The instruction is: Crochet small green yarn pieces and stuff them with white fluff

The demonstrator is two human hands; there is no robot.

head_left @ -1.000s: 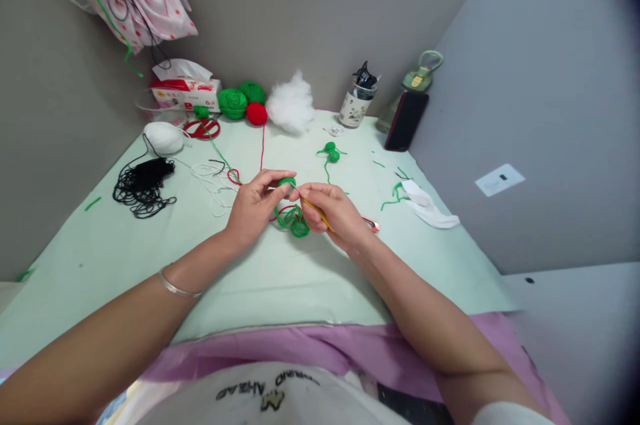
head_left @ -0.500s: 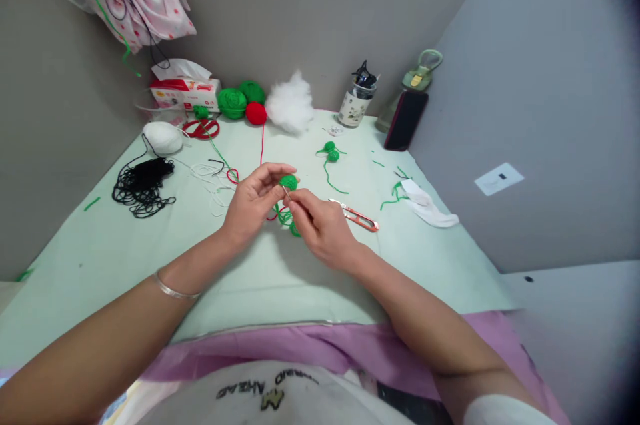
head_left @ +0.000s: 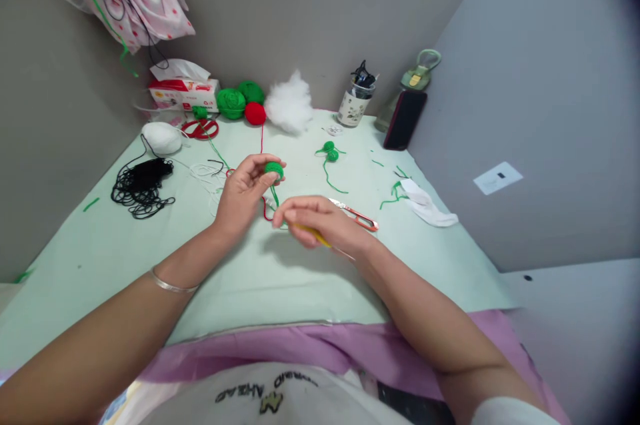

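My left hand [head_left: 246, 188] pinches a small round green crocheted piece [head_left: 273, 170] between thumb and fingers. Green yarn [head_left: 275, 196] hangs from that piece down toward my right hand [head_left: 320, 222]. Curled in the right hand is a crochet hook [head_left: 316, 234] with a yellow handle, its thin metal end pointing back toward the wrist. Whether the right fingertips also hold the yarn, I cannot tell. Just beyond the right hand lies a pair of orange thread snips [head_left: 363, 218], partly covered by it. A red strand [head_left: 266, 210] runs between the hands on the table.
Along the back stand a tissue box [head_left: 185, 93], green yarn balls [head_left: 231, 104], a red yarn ball [head_left: 255, 113], white stuffing [head_left: 289, 104], a pen cup [head_left: 356, 102] and a phone [head_left: 405, 120]. Black yarn [head_left: 143, 182] lies left; small green balls [head_left: 332, 155] lie ahead.
My left hand has moved slightly left and up with the green piece. My right hand has drawn away from it, lower, and the hook has turned backward. The snips came into fuller view.
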